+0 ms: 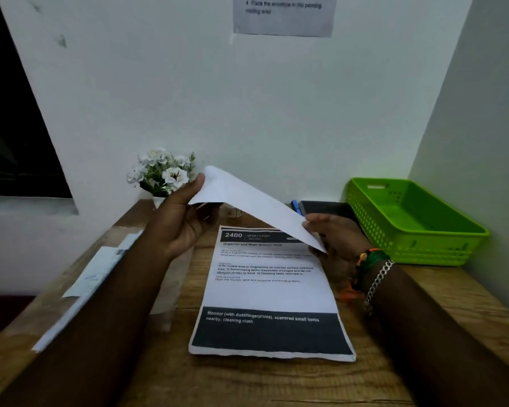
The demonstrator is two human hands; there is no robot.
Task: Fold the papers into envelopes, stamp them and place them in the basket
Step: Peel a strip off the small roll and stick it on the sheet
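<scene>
2 hands at work: head view only, both lifted above the tabletop (276,383) with 1 white sheet (247,198) held in the air between them.
Left hand (180,221): thumb on top of the sheet's far-left corner, fingers curled beneath, pinching it.
Right hand (332,239): fingers curled behind the sheet's lower-right corner, gripping that end; wrist carries bracelets.
Sheet: doubled over along a ridge, not yet creased flat, sloping down from left to right, clear of everything below.
Paper stack (271,292): printed pages lying flat on the tabletop directly under the held sheet, near edge slightly ragged.
Basket (417,221): green, on the tabletop at the right against the wall, well apart from the hands; no envelope visible in it.
Stamp: dark pad-like object (326,207) and blue pen-like item (296,207) behind the right hand; too hidden to identify.
Risk 1: creasing in mid-air likely gives a skewed fold, since nothing supports the edges.
Risk 2: light corner pinches could slip, dropping the sheet onto the stack and shifting it.
Risk 3: lowering a forearm may drag the top page askew.
</scene>
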